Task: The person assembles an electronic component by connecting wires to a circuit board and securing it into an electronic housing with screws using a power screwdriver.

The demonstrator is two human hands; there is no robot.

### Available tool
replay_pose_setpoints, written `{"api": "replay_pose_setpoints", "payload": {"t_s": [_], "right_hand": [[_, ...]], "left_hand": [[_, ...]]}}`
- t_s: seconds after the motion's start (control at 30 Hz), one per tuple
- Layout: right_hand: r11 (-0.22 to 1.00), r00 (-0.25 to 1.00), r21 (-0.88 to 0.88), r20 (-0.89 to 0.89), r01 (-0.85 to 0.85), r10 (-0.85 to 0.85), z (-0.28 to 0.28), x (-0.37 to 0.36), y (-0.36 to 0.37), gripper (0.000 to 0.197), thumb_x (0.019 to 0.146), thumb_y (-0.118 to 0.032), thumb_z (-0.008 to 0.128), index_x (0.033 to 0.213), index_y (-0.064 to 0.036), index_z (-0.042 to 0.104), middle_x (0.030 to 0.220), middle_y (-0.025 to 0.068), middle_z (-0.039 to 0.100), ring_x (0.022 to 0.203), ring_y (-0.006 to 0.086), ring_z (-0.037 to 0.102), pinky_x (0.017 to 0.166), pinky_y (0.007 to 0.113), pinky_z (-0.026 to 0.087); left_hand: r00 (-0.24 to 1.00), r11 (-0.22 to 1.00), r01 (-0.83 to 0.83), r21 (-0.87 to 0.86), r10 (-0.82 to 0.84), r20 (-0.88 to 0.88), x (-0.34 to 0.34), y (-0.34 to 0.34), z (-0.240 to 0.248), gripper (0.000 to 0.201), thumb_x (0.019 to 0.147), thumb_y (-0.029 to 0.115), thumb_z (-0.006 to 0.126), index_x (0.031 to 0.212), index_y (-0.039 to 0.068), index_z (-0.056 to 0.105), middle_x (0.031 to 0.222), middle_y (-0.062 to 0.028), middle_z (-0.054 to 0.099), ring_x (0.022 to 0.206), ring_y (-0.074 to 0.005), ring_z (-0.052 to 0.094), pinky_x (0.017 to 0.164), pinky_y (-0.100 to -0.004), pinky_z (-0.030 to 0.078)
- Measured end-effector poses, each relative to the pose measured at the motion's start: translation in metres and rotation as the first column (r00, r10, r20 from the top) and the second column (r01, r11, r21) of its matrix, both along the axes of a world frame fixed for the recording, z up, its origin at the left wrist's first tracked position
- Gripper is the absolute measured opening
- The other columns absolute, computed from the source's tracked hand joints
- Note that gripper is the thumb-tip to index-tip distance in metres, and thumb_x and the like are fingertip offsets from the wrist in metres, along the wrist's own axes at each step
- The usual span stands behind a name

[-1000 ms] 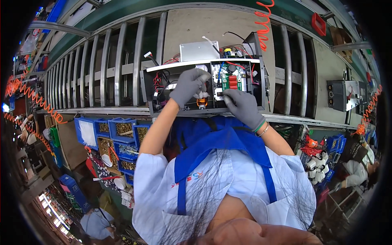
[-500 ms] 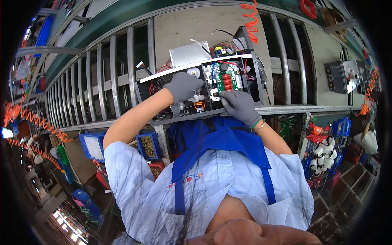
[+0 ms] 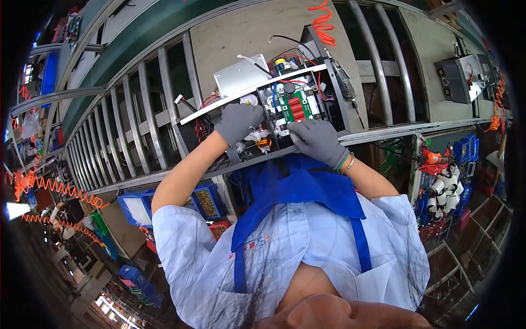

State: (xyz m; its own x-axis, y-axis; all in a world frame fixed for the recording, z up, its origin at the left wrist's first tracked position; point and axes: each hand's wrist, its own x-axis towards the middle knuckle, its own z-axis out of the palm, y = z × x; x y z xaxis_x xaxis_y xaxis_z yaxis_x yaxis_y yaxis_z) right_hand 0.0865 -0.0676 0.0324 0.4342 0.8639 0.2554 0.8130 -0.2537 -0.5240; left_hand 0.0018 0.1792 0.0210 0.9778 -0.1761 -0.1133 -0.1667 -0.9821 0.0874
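Observation:
An open dark metal equipment case [image 3: 344, 112] lies across the bench in front of me, with a pale strip along its far side. My left hand [image 3: 240, 123], in a grey glove, is curled down into the case's left part, its fingertips hidden. Just nearer me are a copper-coloured coil [image 3: 264, 145] and a whitish plastic piece. A green circuit board [image 3: 288, 114] with a row of red parts fills the right part. My gloved right hand [image 3: 319, 141] has its fingers bent together at the board's near edge; what they grip, if anything, is hidden.
A silver metal plate [image 3: 239, 75] stands behind the case. A driver-like tool [image 3: 343, 82] hangs along its right side, under a coiled orange hose [image 3: 323, 27]. Metal rollers [image 3: 137, 107] run left. Another unit [image 3: 464, 79] sits far right. Blue bins [image 3: 207, 201] hold small brass-coloured parts below.
The whole view has shifted and tilted a little, so the case appears further left and more slanted. Both hands stay at nearly the same places on it.

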Motion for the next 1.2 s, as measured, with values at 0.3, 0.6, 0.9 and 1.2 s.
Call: {"api": "replay_pose_setpoints", "payload": {"t_s": [0.3,0.6,0.9,1.2], "right_hand": [[1.000,1.000,0.026,-0.007,-0.004,0.004,-0.001,-0.002,0.002,0.014,0.082,-0.019,0.065,0.096,-0.0143,0.062,0.072,0.0038,0.060,0.065,0.0210,0.062,0.054,0.036,0.049],[1.000,0.701,0.021,-0.714,0.018,0.002,0.069,-0.017,0.042,0.021,0.092,-0.024,0.061,0.092,-0.0042,0.068,0.070,0.0045,0.064,0.058,0.0086,0.059,0.054,0.026,0.047],[0.972,0.929,-0.204,-0.370,-0.113,0.030,0.066,-0.031,0.042,0.031,0.093,-0.033,0.058,0.080,-0.0064,0.066,0.064,0.0086,0.062,0.060,0.0240,0.064,0.053,0.037,0.049],[0.958,0.490,-0.276,-0.826,0.078,-0.278,0.054,-0.032,0.035,0.035,0.097,-0.031,0.051,0.078,-0.0040,0.062,0.057,0.0022,0.056,0.042,0.0124,0.046,0.043,0.028,0.039]], "left_hand": [[0.985,0.986,-0.152,-0.067,0.146,-0.098,-0.010,-0.004,0.016,0.013,0.086,0.027,0.060,0.086,0.013,0.061,0.074,-0.0066,0.065,0.067,-0.0280,0.065,0.056,-0.0399,0.051],[0.891,0.609,-0.259,-0.750,0.450,0.058,-0.063,-0.027,0.029,0.027,0.087,0.014,0.060,0.113,0.014,0.066,0.106,-0.0108,0.066,0.091,-0.0305,0.064,0.074,-0.0373,0.052],[0.943,0.819,-0.011,-0.573,0.198,0.266,-0.065,-0.034,0.011,0.028,0.083,0.019,0.063,0.111,0.015,0.064,0.098,-0.0036,0.066,0.086,-0.0252,0.062,0.071,-0.0373,0.051],[0.956,0.750,0.085,-0.656,0.125,0.266,-0.050,-0.026,0.001,0.013,0.083,0.029,0.064,0.088,0.017,0.064,0.080,-0.0006,0.061,0.076,-0.0247,0.057,0.063,-0.0389,0.048]]}}
